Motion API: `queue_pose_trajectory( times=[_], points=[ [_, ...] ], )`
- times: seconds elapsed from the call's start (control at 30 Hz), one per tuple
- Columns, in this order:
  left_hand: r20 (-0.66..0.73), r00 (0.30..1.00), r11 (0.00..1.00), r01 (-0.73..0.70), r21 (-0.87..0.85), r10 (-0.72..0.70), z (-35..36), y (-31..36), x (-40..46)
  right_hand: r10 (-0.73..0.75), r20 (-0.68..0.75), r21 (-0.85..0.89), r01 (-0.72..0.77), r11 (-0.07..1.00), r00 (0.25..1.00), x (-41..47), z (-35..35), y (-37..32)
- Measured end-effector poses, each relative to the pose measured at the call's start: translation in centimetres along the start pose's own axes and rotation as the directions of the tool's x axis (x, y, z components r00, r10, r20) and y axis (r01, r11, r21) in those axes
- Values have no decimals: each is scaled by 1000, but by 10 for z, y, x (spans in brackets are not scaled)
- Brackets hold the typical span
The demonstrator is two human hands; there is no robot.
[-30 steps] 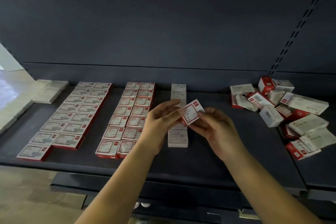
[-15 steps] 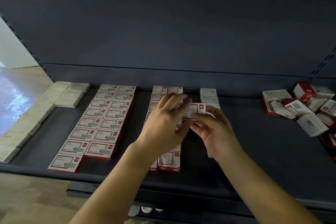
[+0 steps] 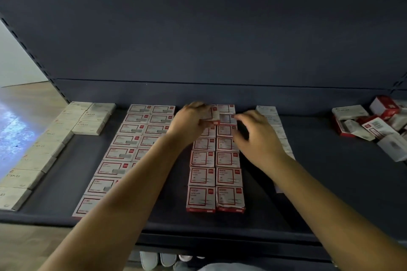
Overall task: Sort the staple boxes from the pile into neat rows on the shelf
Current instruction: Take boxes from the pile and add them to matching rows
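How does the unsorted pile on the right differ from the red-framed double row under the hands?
The pile lies jumbled, boxes tilted and overlapping; the double row lies flat, two abreast, edges aligned. The pile mixes sizes and shows different faces; the row's boxes match, labels up. The left hand holds a box over the row's far end; neither hand touches the pile. Both sit on the same dark shelf and show red-and-white packaging.

I see a dark shelf carrying flat rows of boxes: beige boxes at nine o'clock, two double rows of red-and-white staple boxes toward the centre, a pale single row beyond, and a loose pile at three o'clock.
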State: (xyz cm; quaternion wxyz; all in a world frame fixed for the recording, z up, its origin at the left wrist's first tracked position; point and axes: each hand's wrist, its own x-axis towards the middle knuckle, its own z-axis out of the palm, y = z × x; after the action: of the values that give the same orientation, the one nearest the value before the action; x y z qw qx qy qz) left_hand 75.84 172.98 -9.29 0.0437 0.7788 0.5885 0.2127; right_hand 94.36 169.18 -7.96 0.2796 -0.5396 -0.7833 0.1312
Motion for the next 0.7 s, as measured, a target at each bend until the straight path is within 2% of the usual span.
queue_pose_trajectory(
  times=[0.1,0.27,0.4,0.7],
  points=[
    [86,996,999,33,-13,-32,10,-11,16,-28,34,-175,33,984,999,3,6,0],
    [80,996,999,42,-16,-40,16,-20,36,-27,155,-350,80,933,987,12,10,-6],
    [9,999,995,48,90,-49,20,-25,43,-36,188,-343,100,934,982,15,13,-10],
    [-27,996,993,84,82,-82,22,-22,41,-7,207,-274,65,960,978,8,19,-5]
  ],
)
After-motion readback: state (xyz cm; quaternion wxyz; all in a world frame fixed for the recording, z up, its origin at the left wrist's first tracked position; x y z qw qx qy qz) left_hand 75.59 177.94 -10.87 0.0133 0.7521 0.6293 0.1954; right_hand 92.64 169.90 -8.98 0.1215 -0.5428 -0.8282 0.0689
